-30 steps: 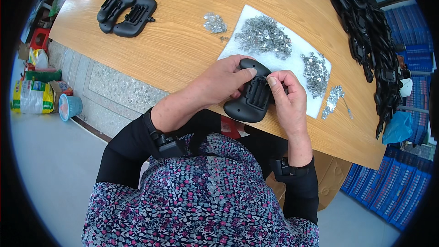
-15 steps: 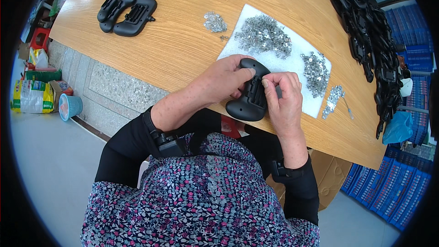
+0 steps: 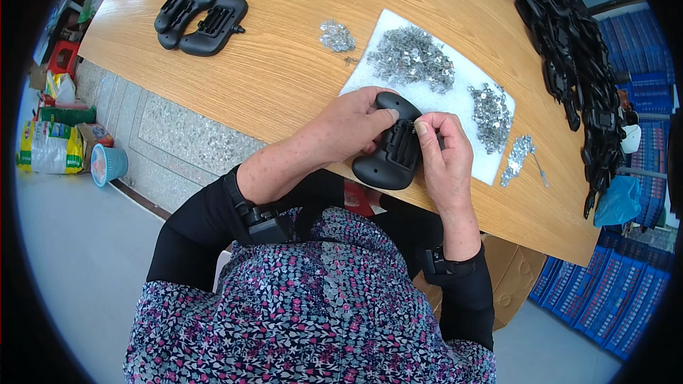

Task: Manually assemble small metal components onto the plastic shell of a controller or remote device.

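Observation:
My left hand (image 3: pixel 359 122) grips a black game controller shell (image 3: pixel 383 173) by its far end, thumb on top. The shell is tilted over the table's near edge, and its open battery compartment (image 3: pixel 400 144) faces up. At the compartment's right side, my right hand (image 3: pixel 448 151) is closed, thumb and forefinger pinched together. Whatever those fingertips hold is too small to make out. Just beyond both hands, a white foam sheet (image 3: pixel 487 169) carries a large pile of small metal pieces (image 3: pixel 413 58) and a smaller metal pile (image 3: pixel 491 117).
Two black controller shells (image 3: pixel 215 27) lie at the far left of the wooden table (image 3: pixel 284 64). Loose metal bits (image 3: pixel 336 36) sit left of the foam, others (image 3: pixel 517 159) right of it beside a thin tool (image 3: pixel 542 168). A long heap of black shells (image 3: pixel 562 50) lines the right side.
My right hand has shifted slightly right, its fingertips now by the compartment's edge. The left hand keeps hold of the controller shell, which has barely moved.

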Available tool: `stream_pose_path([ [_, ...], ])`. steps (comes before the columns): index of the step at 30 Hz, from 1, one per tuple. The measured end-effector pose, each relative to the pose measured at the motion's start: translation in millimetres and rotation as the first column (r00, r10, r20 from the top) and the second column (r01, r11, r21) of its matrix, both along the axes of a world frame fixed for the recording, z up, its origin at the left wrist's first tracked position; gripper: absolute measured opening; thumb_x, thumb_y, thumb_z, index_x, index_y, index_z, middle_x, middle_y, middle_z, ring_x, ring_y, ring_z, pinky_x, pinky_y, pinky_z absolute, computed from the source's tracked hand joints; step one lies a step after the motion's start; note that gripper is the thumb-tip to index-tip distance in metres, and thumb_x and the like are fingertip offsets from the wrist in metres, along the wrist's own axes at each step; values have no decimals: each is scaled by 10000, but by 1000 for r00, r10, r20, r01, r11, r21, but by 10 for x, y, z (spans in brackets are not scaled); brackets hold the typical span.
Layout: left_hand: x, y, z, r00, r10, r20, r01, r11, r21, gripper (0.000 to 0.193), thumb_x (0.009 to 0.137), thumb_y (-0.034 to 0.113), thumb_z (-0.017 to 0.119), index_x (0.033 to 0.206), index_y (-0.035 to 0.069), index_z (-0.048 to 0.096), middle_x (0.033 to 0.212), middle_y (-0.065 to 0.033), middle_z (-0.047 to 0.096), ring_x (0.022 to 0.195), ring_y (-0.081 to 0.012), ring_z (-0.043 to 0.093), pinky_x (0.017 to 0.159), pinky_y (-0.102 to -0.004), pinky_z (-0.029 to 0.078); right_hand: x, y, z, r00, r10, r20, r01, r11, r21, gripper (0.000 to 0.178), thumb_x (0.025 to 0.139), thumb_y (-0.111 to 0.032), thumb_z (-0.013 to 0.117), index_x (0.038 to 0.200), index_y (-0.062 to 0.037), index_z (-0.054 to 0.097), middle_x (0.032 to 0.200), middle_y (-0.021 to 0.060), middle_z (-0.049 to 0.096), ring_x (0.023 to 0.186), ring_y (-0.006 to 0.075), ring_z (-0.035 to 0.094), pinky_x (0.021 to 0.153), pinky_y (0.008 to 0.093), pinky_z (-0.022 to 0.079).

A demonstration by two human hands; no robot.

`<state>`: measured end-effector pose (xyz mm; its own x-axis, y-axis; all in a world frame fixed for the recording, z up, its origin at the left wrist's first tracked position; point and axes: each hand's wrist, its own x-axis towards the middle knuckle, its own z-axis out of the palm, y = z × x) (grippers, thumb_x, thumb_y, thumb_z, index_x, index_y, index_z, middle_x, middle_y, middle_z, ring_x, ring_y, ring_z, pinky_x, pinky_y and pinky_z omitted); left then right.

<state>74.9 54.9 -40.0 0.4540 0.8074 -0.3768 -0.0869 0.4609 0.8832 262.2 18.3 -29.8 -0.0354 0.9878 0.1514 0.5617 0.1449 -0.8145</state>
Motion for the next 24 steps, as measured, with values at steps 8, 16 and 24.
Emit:
stream_pose_path([
  [8,-2,16,-4,999,-25,41,25,1000,-10,328,971,129,524,1282,27,543,730,56,531,567,-10,432,494,-182,353,-3,22,-6,990,42,135,-58,991,121,67,878,-103,641,908,-43,651,914,96,637,914,302,561,847,375,401],
  [16,-3,11,5,999,-11,30,12,1000,-15,321,965,122,530,1271,28,553,726,50,533,568,-12,435,490,-183,350,-25,26,64,970,51,236,-87,986,143,59,865,-103,651,903,-59,648,904,87,632,907,301,556,828,383,394],
  [24,9,-12,12,1000,-4,6,4,1000,10,322,961,134,541,1260,19,562,738,46,547,592,-19,458,526,-188,386,17,31,78,974,63,219,-92,988,124,57,859,-97,655,901,-59,650,897,85,628,902,301,556,827,379,394],
])
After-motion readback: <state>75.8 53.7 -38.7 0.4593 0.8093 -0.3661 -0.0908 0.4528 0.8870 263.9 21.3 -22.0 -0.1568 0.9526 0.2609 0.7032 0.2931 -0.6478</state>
